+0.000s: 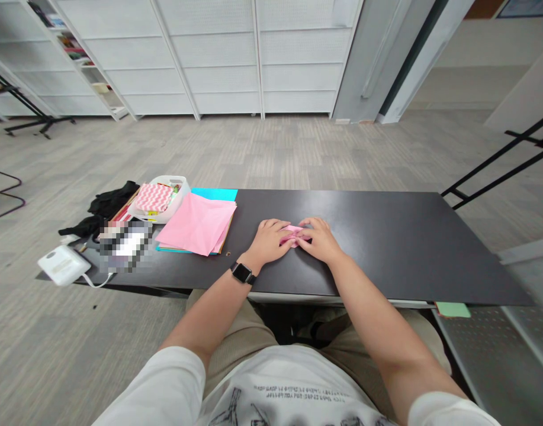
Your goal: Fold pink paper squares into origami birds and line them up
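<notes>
- Small folded pink paper (293, 235): I have it near the middle of my view, on the black tabletop (386, 236) towards the near edge, partly hidden under fingers, so I can't make out its full shape.
- Left hand (271, 239): thumb and fingers are closed on the paper's left side; the back of the hand faces up to me.
- Right hand (321, 238): thumb and fingers are closed on the paper's right side, the thumb tips near each other at its near edge.
- Black smartwatch (241, 273): I see it on the left wrist.
- Tiny brown speck (228, 254): on the tabletop, left of the left hand.
- Pink paper sheets (198, 222): a loosely squared stack further left, with a blue sheet (215, 194) showing beneath.
- White plastic basket (182, 192): just beyond the stack's left side, holding a pink-and-white zigzag cloth item (153, 197).
- Black fabric (113, 201): bunched left of the basket.
- Blurred-out item (127, 245): pixelated in my feed, so I can't tell what it is.
- White device (63, 265): at the table's left end, a white cable (99, 286) curving from it towards the blurred-out item.
- Green pad (452, 309): it juts out below the near edge, right of the right forearm.
</notes>
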`<act>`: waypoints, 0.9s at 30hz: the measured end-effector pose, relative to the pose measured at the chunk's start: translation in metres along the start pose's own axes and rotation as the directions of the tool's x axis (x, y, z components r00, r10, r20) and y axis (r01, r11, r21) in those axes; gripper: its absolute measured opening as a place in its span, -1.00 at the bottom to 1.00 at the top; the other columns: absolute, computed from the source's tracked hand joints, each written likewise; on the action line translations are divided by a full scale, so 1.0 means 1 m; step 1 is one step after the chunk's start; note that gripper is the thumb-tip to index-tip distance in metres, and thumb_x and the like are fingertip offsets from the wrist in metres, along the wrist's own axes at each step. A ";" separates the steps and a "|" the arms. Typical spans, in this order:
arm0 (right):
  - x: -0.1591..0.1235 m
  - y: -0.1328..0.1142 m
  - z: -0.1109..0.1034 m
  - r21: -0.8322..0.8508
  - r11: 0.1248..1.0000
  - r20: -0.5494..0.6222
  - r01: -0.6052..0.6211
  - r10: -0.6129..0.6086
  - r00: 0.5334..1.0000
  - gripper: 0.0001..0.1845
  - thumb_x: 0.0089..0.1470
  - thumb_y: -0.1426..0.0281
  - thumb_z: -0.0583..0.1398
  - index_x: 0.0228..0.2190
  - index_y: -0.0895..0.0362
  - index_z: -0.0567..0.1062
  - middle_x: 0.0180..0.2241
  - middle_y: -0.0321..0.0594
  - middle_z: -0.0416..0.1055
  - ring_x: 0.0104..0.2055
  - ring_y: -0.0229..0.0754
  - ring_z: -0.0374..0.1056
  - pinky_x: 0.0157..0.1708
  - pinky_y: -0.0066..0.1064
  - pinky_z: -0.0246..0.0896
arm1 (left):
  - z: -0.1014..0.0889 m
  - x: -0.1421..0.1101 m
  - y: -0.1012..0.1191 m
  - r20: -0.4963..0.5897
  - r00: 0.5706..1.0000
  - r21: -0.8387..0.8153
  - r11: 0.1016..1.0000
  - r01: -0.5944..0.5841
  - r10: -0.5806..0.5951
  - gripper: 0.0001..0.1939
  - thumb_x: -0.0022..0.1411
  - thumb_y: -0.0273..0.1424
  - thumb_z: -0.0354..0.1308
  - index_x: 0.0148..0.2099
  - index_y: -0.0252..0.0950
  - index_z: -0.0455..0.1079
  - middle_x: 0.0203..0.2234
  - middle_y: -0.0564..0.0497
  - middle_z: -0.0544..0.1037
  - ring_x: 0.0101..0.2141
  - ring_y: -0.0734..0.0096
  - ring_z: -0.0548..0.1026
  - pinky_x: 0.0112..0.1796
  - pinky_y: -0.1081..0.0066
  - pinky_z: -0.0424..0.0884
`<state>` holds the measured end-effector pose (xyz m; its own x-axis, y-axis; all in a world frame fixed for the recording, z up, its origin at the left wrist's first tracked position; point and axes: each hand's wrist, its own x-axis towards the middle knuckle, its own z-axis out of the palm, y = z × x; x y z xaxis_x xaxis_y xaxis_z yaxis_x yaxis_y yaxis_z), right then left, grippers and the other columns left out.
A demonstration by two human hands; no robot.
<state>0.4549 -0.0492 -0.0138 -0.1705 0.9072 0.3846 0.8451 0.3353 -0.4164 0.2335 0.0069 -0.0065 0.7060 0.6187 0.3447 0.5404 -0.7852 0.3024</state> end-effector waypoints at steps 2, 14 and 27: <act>0.000 0.001 0.002 -0.013 0.999 -0.019 -0.037 0.037 0.999 -0.85 0.25 0.25 0.29 -0.32 -0.04 0.69 0.04 -0.15 0.47 0.15 0.01 0.32 0.24 -0.03 0.12 | 0.002 0.001 -0.003 0.014 1.000 -0.004 1.000 -0.006 0.006 -0.67 0.52 -0.21 0.05 0.12 -0.03 0.62 0.23 0.02 0.53 0.20 0.12 0.37 0.25 -0.01 0.20; 0.002 0.002 0.009 -0.069 0.993 -0.052 -0.096 0.092 0.994 -0.87 0.16 0.27 0.35 -0.23 -0.01 0.63 0.01 -0.14 0.45 0.11 0.04 0.33 0.22 -0.04 0.12 | 0.009 0.004 -0.008 0.007 0.999 -0.022 0.999 0.039 -0.039 -0.73 0.44 -0.27 0.15 0.07 -0.02 0.63 0.20 0.03 0.56 0.17 0.12 0.39 0.23 0.00 0.21; -0.009 0.019 0.003 -0.054 0.966 -0.079 -0.254 0.250 0.965 -0.78 0.17 0.25 0.33 -0.12 -0.07 0.62 0.14 -0.09 0.37 0.26 0.20 0.23 0.35 0.50 -0.19 | 0.004 -0.001 -0.010 0.045 0.993 -0.041 0.993 0.113 -0.111 -0.72 0.42 -0.29 0.21 0.10 0.09 0.62 0.22 0.00 0.48 0.26 0.08 0.33 0.41 -0.36 -0.15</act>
<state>0.4711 -0.0501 -0.0271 0.0865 0.9392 0.3322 0.8867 0.0794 -0.4554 0.2293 0.0141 -0.0133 0.6613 0.7005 0.2684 0.5975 -0.7082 0.3761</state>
